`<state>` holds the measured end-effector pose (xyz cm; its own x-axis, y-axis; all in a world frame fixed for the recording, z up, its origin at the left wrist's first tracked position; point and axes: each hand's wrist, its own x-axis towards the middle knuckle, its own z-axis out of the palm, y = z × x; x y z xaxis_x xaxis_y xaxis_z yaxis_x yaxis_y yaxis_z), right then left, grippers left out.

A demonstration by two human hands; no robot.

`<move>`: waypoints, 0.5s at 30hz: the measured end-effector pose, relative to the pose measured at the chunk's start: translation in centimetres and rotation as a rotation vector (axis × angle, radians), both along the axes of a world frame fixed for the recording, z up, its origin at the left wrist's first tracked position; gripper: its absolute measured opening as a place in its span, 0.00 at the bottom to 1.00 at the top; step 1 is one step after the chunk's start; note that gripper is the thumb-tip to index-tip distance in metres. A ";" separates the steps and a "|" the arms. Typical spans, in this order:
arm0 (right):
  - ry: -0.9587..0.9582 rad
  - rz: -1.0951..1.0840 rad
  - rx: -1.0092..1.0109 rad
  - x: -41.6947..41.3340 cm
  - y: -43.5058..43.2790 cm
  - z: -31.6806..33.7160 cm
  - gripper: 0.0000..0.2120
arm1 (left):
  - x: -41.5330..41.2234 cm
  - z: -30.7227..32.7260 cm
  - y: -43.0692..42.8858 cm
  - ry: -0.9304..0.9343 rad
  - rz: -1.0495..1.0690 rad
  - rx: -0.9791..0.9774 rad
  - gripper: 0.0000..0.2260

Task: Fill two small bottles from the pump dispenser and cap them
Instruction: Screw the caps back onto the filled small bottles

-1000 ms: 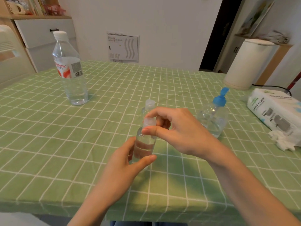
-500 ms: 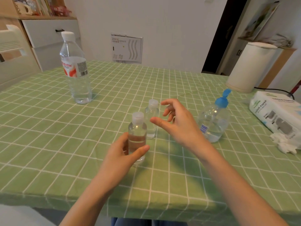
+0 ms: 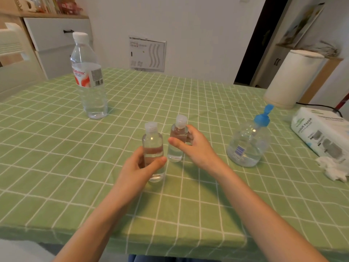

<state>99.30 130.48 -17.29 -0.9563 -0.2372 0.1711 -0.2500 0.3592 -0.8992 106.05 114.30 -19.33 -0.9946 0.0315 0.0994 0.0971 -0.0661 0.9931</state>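
Two capped bottles standing side by side left of the pump dispenser [image 3: 247, 146], nearer small bottle [image 3: 153, 141] gripped by the left hand [image 3: 138, 172], farther small bottle [image 3: 174, 154] between thumb and curled fingers of the right hand [image 3: 194, 148], seemingly clasped, water bottle [image 3: 89, 82] far left of the dispenser, tissue pack [image 3: 321, 135] to its right, green checked tablecloth [image 3: 188, 205] beneath.

The near small bottle [image 3: 153, 140] and the far small bottle [image 3: 176, 148] are showing clear, glossy plastic walls and ribbed, translucent plastic caps. The pump dispenser [image 3: 247, 146] is gleaming in clear plastic under a smooth blue plastic pump head [image 3: 262, 117]. The water bottle [image 3: 92, 95] is wearing a shiny printed label. The green checked tablecloth [image 3: 56, 148] is looking like matt, faintly creased cloth. The tissue pack [image 3: 321, 133] is glinting in plastic film.
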 end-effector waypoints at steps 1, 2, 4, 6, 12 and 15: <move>0.004 0.004 0.001 -0.1 0.0 -0.1 0.11 | -0.3 0.0 -0.1 0.007 -0.001 0.004 0.14; 0.008 0.006 0.002 -0.2 0.1 -0.2 0.12 | -0.7 0.0 -0.3 0.015 -0.002 0.008 0.15; 0.018 0.009 0.001 -0.4 0.2 -0.5 0.12 | -1.4 0.1 -0.5 0.019 -0.004 0.020 0.16; 0.028 0.011 0.002 -0.7 0.3 -0.6 0.11 | -2.3 0.2 -0.6 0.008 -0.011 0.035 0.15; -0.004 0.055 -0.052 -2.7 0.5 -0.9 0.12 | -5.1 0.3 -2.3 -0.104 -0.136 0.077 0.17; -0.043 0.063 -0.117 -3.6 0.7 -0.8 0.14 | -6.3 0.8 -2.7 -0.152 -0.169 0.160 0.13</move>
<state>95.69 131.17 -18.10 -0.9471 -0.2779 0.1604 -0.2291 0.2360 -0.9444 99.74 111.65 -18.54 -0.9805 0.1937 -0.0338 -0.0781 -0.2256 0.9711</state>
